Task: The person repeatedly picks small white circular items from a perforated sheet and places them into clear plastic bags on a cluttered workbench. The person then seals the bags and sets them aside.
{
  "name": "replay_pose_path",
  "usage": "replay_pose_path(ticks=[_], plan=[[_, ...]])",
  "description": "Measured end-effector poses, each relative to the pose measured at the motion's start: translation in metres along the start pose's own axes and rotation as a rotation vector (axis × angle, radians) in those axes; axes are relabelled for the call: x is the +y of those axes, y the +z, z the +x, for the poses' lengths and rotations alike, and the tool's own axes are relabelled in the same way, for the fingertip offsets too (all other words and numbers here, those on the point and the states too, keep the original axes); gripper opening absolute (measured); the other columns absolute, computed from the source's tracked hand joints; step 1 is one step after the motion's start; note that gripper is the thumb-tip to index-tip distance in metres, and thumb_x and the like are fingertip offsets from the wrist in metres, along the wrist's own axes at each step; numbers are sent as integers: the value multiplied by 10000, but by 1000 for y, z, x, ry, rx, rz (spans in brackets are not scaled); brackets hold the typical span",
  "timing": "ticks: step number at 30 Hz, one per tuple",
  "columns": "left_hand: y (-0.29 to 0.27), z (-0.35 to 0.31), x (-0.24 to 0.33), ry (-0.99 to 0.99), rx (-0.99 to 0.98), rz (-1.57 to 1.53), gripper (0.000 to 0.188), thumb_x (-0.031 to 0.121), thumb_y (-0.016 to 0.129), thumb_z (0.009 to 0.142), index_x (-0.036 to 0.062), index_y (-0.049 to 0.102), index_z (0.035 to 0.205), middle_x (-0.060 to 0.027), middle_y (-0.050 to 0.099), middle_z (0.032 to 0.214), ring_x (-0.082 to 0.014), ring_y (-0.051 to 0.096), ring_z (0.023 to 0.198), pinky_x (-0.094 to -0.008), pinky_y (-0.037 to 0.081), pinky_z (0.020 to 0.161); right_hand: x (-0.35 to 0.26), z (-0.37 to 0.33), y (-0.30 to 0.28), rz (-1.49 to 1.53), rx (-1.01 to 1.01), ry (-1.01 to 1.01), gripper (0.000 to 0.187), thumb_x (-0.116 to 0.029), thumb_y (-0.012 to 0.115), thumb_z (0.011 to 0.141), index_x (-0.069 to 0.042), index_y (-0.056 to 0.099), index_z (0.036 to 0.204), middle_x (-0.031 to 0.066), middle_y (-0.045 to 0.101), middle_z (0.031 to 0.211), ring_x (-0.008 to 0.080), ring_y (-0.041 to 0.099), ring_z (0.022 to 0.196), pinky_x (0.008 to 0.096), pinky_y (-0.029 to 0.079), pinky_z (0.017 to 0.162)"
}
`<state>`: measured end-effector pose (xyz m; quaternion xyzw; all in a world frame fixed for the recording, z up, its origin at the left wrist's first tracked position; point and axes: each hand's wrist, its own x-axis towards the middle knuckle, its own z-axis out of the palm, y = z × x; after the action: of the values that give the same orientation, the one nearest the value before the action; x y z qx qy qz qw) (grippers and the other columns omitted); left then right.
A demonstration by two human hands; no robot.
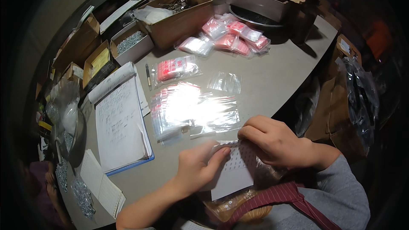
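A white sheet of small printed labels [233,179] is held up at the table's near edge. My left hand [195,166] grips its left side, with the thumb lying across the front. At the upper right edge of the sheet, the bent fingers of my right hand [275,139] are pinched together; whether a single label is between them is hidden. Just beyond my hands lie spread clear zip bags [217,115], glaring under the light. Beside them is a fanned stack of red-edged zip bags [168,106].
Red-and-clear packs of bags [238,38] are heaped at the back. A clipboard with written paper [119,123], a pen [148,76] and a notepad [102,185] lie left. Boxes of metal hardware [130,41] line the far left. A cardboard box [336,106] stands right.
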<state>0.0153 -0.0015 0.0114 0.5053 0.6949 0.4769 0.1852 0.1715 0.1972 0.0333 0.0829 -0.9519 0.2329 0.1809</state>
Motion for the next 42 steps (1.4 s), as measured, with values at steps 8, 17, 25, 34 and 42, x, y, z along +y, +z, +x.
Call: replay_pose_path(ticks=[8,17,25,34,42], plan=[[6,-1,-15,-119,44,-238,219,240,749,971,25,737,1009,-159,709,761,-208,684,633,-348,533,613,-10,-5,10,-165,97,15,363,34,745,724,25,675,1079,170,658,997,326,683,856,382,575,718],[2,-1,-14,-141,2,-182,237,232,741,973,8,731,1051,-177,729,816,-215,708,674,-347,546,634,-5,0,14,-120,104,22,420,-10,727,707,-7,634,1116,152,634,998,344,667,868,407,570,713],[3,3,-14,-168,13,-245,232,225,739,971,3,721,1034,-178,721,800,-237,689,639,-354,529,609,-6,-1,-2,39,-3,-24,354,60,702,738,26,662,1088,169,658,983,327,694,852,383,574,709],[2,4,-5,618,-103,268,268,67,773,718,62,719,980,-76,700,842,-247,688,744,-344,544,653,122,120,-57,-77,-404,-25,181,-103,709,834,21,617,929,175,618,825,336,621,761,429,505,726],[7,2,-14,672,-100,254,283,88,771,700,70,719,977,-52,713,889,-223,690,808,-331,554,732,142,148,-30,-378,-502,204,258,-202,738,874,29,648,943,198,703,897,374,686,878,448,523,775]])
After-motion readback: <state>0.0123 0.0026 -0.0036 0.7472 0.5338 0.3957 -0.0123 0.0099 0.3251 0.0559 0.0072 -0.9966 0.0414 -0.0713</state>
